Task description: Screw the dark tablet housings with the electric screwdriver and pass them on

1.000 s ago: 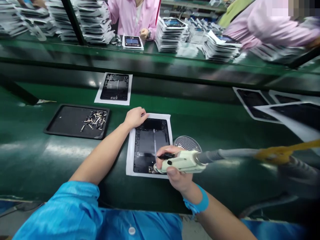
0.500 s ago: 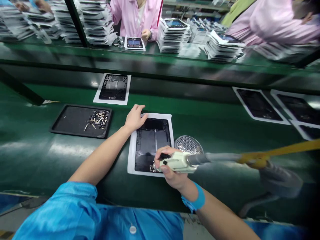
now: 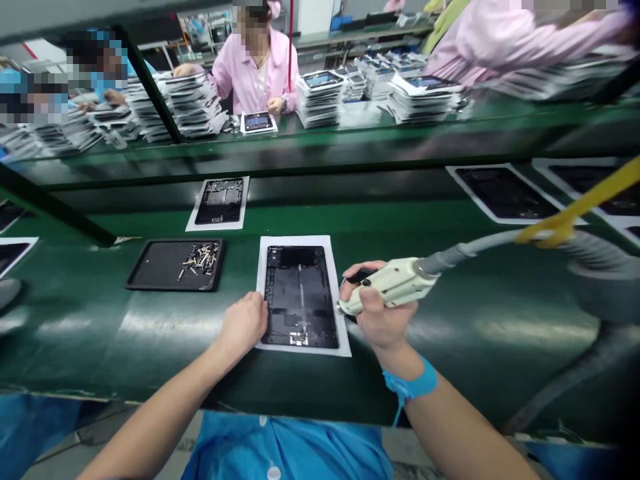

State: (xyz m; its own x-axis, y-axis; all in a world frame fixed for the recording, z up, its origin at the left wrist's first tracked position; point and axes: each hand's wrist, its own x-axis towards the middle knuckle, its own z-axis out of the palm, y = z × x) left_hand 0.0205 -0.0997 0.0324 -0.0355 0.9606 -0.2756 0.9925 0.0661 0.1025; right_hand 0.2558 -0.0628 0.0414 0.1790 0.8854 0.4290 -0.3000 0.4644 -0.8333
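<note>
Nearest, the left hand, fingers together and relaxed, presses the white sheet at the left edge of the black tablet back panel, keeping it steady. The right hand closes around a cream electric screwdriver, its tip just off the panel's right edge. Left of the panel, a black tray holds loose screws.

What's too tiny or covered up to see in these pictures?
In the head view:
- Tiny pieces in the black tray: too small to tell what they are.
- Left edge of the white sheet: partly hidden by the left hand.
- Part of the cream handheld tool: hidden by the right hand.
</note>
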